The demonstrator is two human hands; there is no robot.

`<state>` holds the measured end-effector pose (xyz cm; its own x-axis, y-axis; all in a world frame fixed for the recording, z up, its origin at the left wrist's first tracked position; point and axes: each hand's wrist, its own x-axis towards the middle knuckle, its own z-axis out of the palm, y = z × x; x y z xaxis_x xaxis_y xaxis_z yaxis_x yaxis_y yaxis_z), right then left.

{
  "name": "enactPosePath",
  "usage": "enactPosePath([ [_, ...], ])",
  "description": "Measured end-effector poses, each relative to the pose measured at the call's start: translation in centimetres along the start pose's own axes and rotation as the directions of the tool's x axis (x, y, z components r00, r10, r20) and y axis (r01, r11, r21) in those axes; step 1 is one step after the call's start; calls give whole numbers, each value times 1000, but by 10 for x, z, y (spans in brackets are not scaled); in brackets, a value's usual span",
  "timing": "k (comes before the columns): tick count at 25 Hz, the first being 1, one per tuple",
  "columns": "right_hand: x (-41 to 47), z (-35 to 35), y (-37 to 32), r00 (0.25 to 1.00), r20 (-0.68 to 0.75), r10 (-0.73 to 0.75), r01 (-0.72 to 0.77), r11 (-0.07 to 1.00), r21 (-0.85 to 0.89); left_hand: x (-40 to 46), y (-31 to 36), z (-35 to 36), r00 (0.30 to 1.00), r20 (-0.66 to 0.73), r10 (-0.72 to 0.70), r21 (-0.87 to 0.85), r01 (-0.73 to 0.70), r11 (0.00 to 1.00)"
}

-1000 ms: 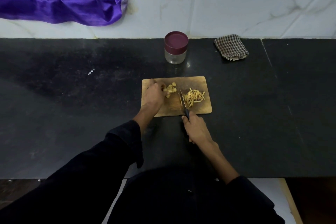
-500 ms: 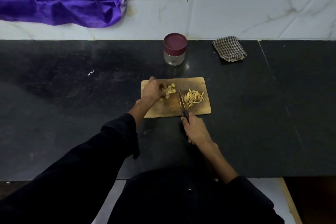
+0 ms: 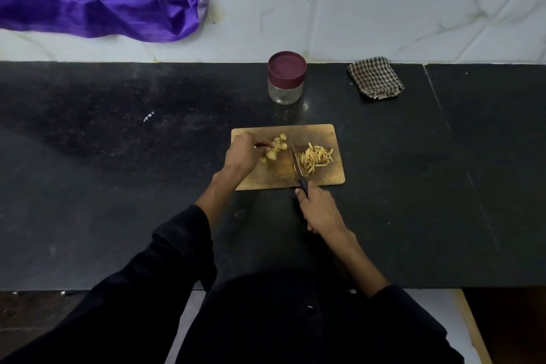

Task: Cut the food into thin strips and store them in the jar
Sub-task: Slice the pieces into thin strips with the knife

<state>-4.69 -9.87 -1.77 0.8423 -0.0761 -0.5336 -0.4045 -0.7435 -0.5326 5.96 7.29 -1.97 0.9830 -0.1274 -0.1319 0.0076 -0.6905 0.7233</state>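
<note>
We work at a wooden cutting board (image 3: 334,177) on the dark counter (image 3: 118,186). Our right hand (image 3: 320,210) has its grip closed around the knife (image 3: 297,167) handle, the blade lying between the two heaps, likely to keep finished strips apart from what remains. Our left hand (image 3: 240,155) rests at the board's left end, fingers curled loosely against the uncut pieces (image 3: 274,149); we cannot tell whether the grip actually pinches one or only gathers them toward the blade. The cut strips (image 3: 316,156) lie just right of the blade, pushed clear of the cutting spot. The jar (image 3: 286,78) stands beyond the board with its maroon lid on, well apart from both hands, so storing seems some way off.
</note>
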Motion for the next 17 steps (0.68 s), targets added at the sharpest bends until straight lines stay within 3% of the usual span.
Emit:
enactPosePath([
  [4, 0, -1, 2, 1000, -11, 4, -4, 1000, -6, -12, 4, 28, 993, 116, 4, 93, -15, 996],
  [12, 3, 0, 8, 1000, -21, 0, 1, 1000, 12, -12, -2, 25, 986, -163, 14, 223, 23, 975],
  [17, 2, 1, 7, 999, -30, -12, 13, 999, 29, 11, -4, 15, 997, -69, -43, 322, 63, 945],
])
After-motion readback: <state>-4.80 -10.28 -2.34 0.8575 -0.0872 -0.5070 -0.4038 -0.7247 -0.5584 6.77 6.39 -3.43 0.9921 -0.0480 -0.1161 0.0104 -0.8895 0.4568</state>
